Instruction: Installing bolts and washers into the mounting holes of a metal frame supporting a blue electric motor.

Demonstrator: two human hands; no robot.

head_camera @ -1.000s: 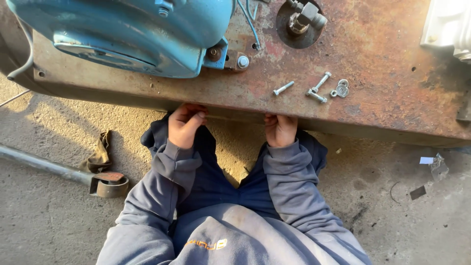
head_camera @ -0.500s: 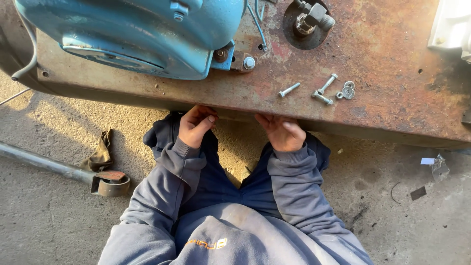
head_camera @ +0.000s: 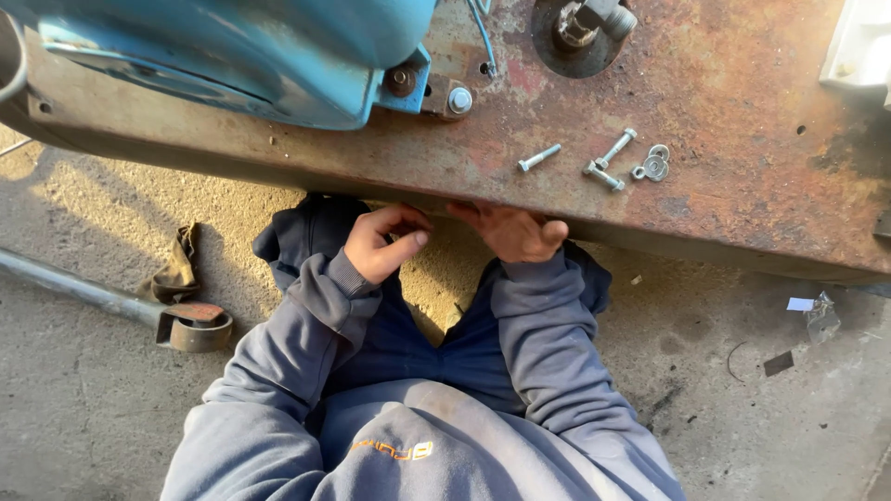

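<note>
Rusty steel plate (head_camera: 724, 102): flat, brown-orange, pitted; near edge runs left to right, overhanging concrete, with both hands at its underside.

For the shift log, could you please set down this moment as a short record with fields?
Setting: rusty steel plate above a concrete floor
Left hand: curled just below the plate's front edge; contents not visible
Right hand: fingers reaching under that edge
On plate: blue machine housing, three loose bolts, washers
On floor: pipe with ring clamp
</note>
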